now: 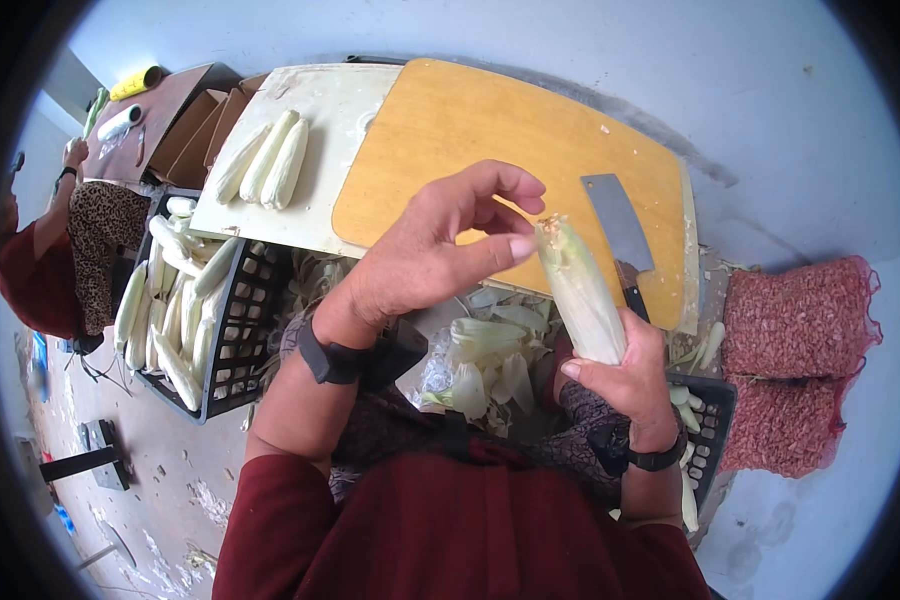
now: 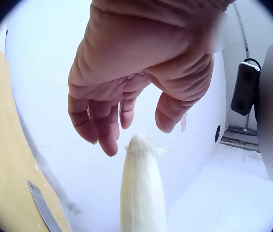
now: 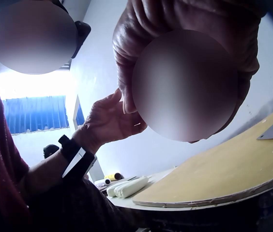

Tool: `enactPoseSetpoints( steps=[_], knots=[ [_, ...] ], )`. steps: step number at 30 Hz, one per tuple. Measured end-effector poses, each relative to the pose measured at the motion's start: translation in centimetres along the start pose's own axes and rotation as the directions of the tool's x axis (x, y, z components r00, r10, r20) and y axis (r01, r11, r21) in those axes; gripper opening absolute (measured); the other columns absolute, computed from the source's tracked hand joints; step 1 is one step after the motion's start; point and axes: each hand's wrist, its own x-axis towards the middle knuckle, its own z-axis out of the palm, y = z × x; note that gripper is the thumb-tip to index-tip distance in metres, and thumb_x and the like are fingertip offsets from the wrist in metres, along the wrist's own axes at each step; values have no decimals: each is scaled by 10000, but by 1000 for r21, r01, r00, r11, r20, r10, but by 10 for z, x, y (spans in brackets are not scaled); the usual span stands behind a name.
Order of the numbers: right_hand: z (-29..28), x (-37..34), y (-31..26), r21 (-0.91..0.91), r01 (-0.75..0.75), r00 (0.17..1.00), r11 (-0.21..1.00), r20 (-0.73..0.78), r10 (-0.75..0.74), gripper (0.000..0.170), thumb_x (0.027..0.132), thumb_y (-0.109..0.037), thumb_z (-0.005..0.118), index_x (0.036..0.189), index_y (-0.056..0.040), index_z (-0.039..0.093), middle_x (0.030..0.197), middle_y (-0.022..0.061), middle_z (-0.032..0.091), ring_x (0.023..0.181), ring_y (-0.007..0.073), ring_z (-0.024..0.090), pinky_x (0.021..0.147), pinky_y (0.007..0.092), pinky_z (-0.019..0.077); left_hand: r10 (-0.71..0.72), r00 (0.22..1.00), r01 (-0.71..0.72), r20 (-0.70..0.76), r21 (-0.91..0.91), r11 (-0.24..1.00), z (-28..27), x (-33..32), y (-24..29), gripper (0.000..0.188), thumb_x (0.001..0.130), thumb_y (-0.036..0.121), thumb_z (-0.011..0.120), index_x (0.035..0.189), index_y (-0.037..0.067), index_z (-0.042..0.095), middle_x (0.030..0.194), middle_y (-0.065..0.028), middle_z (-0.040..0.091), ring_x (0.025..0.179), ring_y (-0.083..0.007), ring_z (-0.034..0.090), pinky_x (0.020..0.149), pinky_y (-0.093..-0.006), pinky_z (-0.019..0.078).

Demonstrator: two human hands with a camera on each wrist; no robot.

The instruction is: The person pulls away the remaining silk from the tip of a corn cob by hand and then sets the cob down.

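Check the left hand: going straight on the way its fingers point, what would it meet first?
The left hand would likely first meet the upper end of the ear of corn in the right hand, just ahead of its thumb and fingers. Whether any gap separates them is unclear.

Produce packing workroom; crates (image 1: 192, 397) of husked corn, mesh sacks (image 1: 795, 365), cutting board (image 1: 500, 130), cleaver (image 1: 618, 222), film rolls (image 1: 120, 122)

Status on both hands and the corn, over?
Right hand grips corn ear. Left hand open by its upper end, not touching. Cleaver lies on yellow board.
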Motion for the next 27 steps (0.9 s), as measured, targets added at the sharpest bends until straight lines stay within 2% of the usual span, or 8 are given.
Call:
enactPoseSetpoints(
  steps=[2,4,8,11,15,20,23,27],
  knots=[
    [0,0,2,25,-7,1000,1000,9,7,529,582,-146,808,1017,68,596,842,116,645,756,158,617,699,301,492,20,998,-16,55,-75,997,5,2,-6,509,818,96,671,1274,6,463,1174,-104,548,1075,-184,546,900,-307,456],
    [0,0,3,57,-9,999,998,43,7,524,596,-139,798,1028,71,589,854,112,642,762,157,612,697,298,490,21,992,-28,128,51,998,10,3,-10,601,808,95,691,1335,18,412,1242,-113,520,1111,-197,538,943,-333,447],
    [1,1,0,155,-29,996,988,83,17,509,623,-132,783,1042,73,580,882,110,639,782,150,605,702,291,485,26,982,27,187,-271,962,26,5,-19,582,798,20,694,1318,35,435,1228,-115,543,1112,-183,538,950,-338,454],
    [3,2,-7,257,-109,984,960,167,67,533,631,-105,755,1100,39,547,906,71,621,807,132,611,752,269,485,-3,989,36,149,-218,975,27,6,-21,495,808,-15,678,1254,27,468,1150,-93,583,1051,-166,570,911,-316,478],
    [7,4,-4,180,8,996,984,81,-23,574,651,-97,773,1146,42,518,961,93,624,858,136,601,777,288,484,35,999,-32,9,-233,972,33,5,-24,360,813,16,677,1123,-19,498,960,-42,601,862,-90,587,742,-252,504],
    [20,7,5,85,160,987,984,-6,-160,585,660,-83,800,1151,36,504,972,110,638,871,156,614,790,312,495,136,977,-146,-166,-45,988,38,7,-33,379,770,82,734,1054,-41,515,836,-72,619,733,-108,621,621,-258,521],
    [24,6,8,69,127,992,990,-2,-127,584,654,-98,810,1140,34,515,961,102,638,859,155,610,785,311,496,144,983,-115,-116,231,966,40,3,-22,397,762,115,737,1055,-41,519,800,-91,617,726,-140,644,621,-267,529],
    [21,5,7,108,105,994,989,-13,-104,539,658,-95,796,1109,36,531,931,95,639,840,149,602,761,310,496,288,954,-251,-77,314,916,43,4,-21,422,765,132,728,1091,-35,518,858,-121,615,711,-171,655,619,-273,533]
  ],
)
